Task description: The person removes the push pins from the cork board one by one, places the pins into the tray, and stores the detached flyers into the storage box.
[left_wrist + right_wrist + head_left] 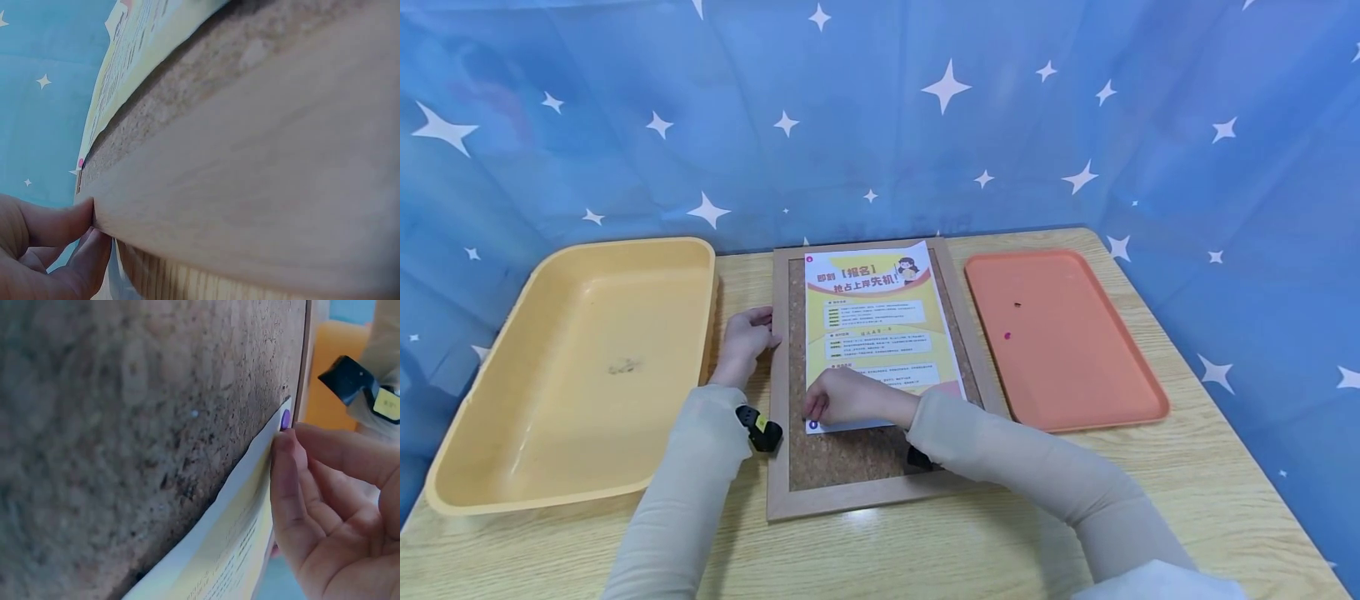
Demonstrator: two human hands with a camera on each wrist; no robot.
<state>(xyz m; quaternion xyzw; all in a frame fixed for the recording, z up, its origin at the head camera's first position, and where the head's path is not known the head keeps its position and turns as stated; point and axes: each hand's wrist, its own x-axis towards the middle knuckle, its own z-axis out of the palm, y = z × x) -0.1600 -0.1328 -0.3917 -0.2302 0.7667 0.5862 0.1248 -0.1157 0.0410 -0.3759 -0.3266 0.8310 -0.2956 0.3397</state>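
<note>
A framed corkboard lies on the table, with a yellow-and-white printed poster on it. My left hand grips the board's left wooden edge, thumb and fingertips at the rim in the left wrist view. My right hand reaches across the poster to its lower left corner. There a purple thumbtack sits on the paper. The bent thumb and fingers come right up to its head; I cannot tell whether they pinch it. A pink thumbtack marks the poster's upper left corner.
A deep yellow bin stands left of the board. To the right, an orange tray carries a magenta tack and a small dark piece. Behind the table hangs a blue curtain with white stars.
</note>
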